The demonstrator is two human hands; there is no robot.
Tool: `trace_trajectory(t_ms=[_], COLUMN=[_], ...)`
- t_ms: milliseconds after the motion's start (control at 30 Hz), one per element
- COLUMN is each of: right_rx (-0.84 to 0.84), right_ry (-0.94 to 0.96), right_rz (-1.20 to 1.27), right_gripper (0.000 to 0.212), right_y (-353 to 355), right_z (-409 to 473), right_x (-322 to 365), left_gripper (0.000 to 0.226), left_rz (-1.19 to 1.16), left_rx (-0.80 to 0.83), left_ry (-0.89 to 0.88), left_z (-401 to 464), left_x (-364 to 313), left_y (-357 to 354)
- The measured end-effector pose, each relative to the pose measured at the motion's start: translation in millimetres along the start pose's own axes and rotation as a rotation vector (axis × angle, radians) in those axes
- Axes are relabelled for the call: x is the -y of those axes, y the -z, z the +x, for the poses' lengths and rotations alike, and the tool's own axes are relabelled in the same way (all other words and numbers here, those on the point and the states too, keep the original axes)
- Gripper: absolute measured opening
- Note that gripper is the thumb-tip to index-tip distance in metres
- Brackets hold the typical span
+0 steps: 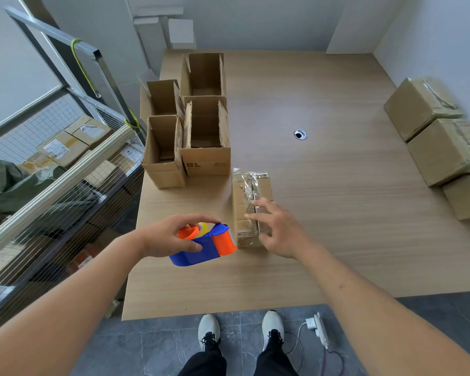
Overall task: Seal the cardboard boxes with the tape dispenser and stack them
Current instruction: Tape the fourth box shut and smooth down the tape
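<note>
Taped box (pixel 251 204): closed, clear tape along its top seam, lying on the table (pixel 323 218) just in front of the open boxes.
Tape dispenser (pixel 205 245): blue and orange, just left of the taped box, its orange end nearly touching the box's near corner.
Left hand (pixel 171 237): fingers and thumb curled round the tape dispenser, gripping it.
Right hand (pixel 280 230): fingers spread and relaxed, over the near end of the taped box; contact unclear.
Open boxes (pixel 187 126): four, flaps up, clustered behind the taped box.
Sealed boxes (pixel 440 137): far right of the taped box, side by side.
</note>
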State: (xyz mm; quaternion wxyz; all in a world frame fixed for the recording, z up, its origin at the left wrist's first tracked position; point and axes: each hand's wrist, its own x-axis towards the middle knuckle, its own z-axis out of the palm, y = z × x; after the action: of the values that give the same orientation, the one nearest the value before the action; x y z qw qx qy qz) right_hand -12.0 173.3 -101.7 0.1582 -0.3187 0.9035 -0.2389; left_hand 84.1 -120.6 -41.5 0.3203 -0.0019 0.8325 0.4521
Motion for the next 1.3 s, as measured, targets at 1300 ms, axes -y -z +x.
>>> trace_trajectory(t_ms=[1300], right_rx=[-0.437], right_ry=[-0.642], right_rz=[0.748], right_gripper=[0.011], right_y=[13.1], right_z=[-66.5], right_x=[-14.2], left_gripper=[0.053], left_rz=[0.202], left_rx=[0.127], left_ry=[0.120], left_z=[6.4], left_x=[-2.6], left_y=[4.4])
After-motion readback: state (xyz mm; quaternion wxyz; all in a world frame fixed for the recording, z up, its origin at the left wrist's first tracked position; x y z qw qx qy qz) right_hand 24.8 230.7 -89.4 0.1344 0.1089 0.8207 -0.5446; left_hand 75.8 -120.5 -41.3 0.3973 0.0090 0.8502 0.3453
